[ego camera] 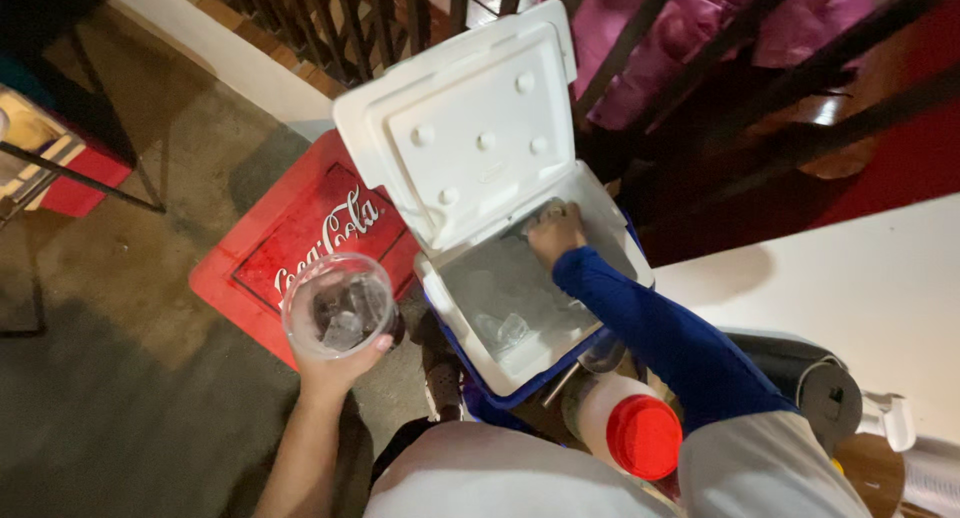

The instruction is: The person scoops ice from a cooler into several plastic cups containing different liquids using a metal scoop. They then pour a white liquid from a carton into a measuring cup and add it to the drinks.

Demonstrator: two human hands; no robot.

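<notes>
Concrete floor point(120, 378) at lower left. My left hand point(335, 363) fingers clamp a clear cup point(338, 304) of ice, frame centre-left. My right hand point(553, 233) curls closed inside the open cooler point(520, 318), on what I cannot tell.

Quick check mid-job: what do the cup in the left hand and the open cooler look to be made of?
The cup looks like thin clear plastic: ice cubes show through its wall. The cooler seems hard moulded plastic, with a blue shell and a matte white liner; its raised lid has moulded round dimples. Foam cannot be ruled out.
</notes>
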